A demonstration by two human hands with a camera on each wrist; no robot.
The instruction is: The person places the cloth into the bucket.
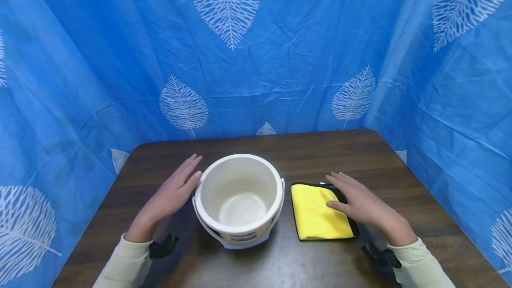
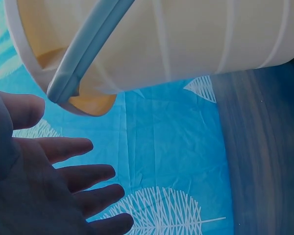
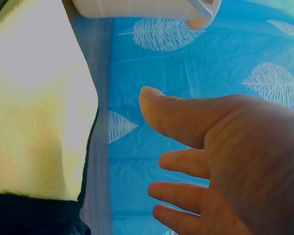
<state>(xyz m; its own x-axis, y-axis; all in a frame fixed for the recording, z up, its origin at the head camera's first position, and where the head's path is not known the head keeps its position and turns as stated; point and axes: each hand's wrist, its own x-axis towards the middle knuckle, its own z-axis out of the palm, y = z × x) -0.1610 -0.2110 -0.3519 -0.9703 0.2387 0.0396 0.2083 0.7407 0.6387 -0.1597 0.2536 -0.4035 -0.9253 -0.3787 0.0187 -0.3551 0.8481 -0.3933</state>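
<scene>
A white bucket [image 1: 240, 230] stands upright on the table, its inside bare and its pale blue handle [image 2: 90, 46] lowered along the side. My left hand [image 1: 174, 192] is beside the bucket's left rim, fingers extended and spread in the left wrist view, holding nothing. To the bucket's right lies a folded yellow cloth [image 1: 318, 214] with black edging. Over the cloth's right side hovers my right hand [image 1: 362, 201], its fingers loosely straight and nothing in its grasp. In the right wrist view the cloth [image 3: 39, 112] appears left of the thumb.
The dark wooden table [image 1: 264, 270] has rounded far corners. Blue curtains [image 1: 280, 57] with white leaf prints hang behind it and along both sides. A black strap [image 1: 164, 246] circles the left wrist, and another strap [image 1: 380, 256] the right.
</scene>
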